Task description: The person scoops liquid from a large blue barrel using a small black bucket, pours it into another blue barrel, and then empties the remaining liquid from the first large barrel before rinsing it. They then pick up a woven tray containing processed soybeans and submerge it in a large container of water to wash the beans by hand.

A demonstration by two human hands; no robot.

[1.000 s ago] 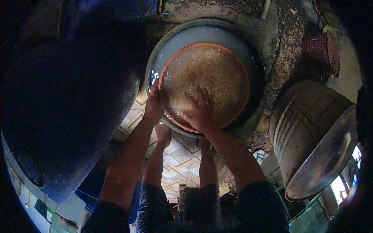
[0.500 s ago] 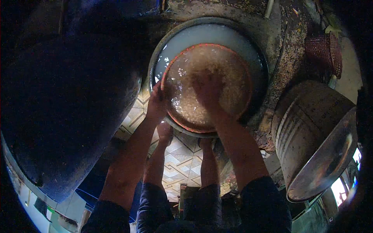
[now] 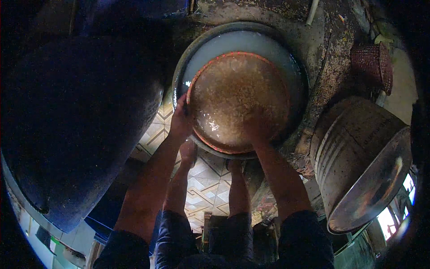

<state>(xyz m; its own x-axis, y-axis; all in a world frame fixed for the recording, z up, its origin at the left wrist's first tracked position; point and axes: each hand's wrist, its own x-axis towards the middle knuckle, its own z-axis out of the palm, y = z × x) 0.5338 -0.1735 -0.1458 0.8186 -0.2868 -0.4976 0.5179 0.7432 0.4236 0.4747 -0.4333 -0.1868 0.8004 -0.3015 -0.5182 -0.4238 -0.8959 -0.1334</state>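
A wide dark tub [image 3: 182, 54] holds cloudy grey water [image 3: 248, 41]. Partly sunk in it is a round shallow basket with an orange rim [image 3: 239, 53]. Pale, small pieces like grains or beans [image 3: 233, 85] lie in the basket under brownish water. My left hand [image 3: 180, 120] is closed on the basket's left edge, close to the tub's rim. Inside the basket, toward its lower right, my right hand [image 3: 258, 126] dips into the water among the pieces. Its fingers are under murky water and in shadow, so their shape is hidden.
On the left looms a very large dark vessel [image 3: 85, 125]. To the right a big ribbed metal pot [image 3: 354, 152] lies tilted, beside a reddish woven basket [image 3: 371, 65]. Patterned floor tiles [image 3: 208, 188] show between my legs below the tub.
My right hand has moved from the middle of the basket toward its lower right. My left hand stays on the basket's edge. The water around the middle looks less stirred.
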